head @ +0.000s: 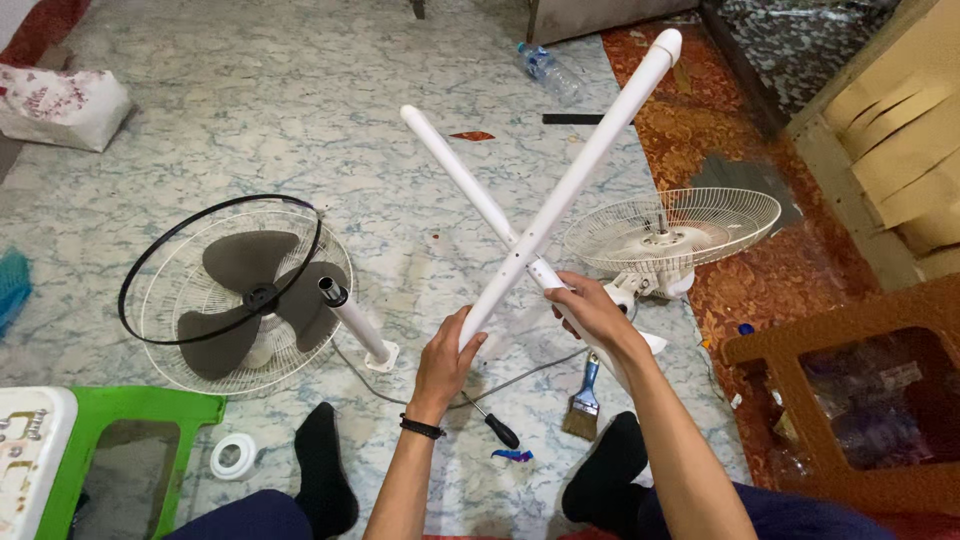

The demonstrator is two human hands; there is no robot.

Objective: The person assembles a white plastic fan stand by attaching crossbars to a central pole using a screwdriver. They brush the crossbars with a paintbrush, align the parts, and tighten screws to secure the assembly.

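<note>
Fan-stand assembly, cross base: left hand (447, 358) clamps long bar (572, 180), right hand (590, 310) clamps crossing bar (470, 185) — next, centres want aligning.

Bars: two bars (560, 195) cross above the floor (250, 110)
Left: blade (250, 290) on grille (235, 300), pole (355, 320) beside it
Right: second grille (700, 225)
Between feet: screwdriver (492, 420), brush (584, 400)

Left hand (445, 362): reaching up from the lower centre, forearm bare, black band circling the wrist, fingers curling closed in a grip, thumb pointing up. Right hand (592, 312): extending from the lower right, forearm bare, palm facing down, fingers wrapping closed. Both arms angling inward, hands sitting near each other.
</note>
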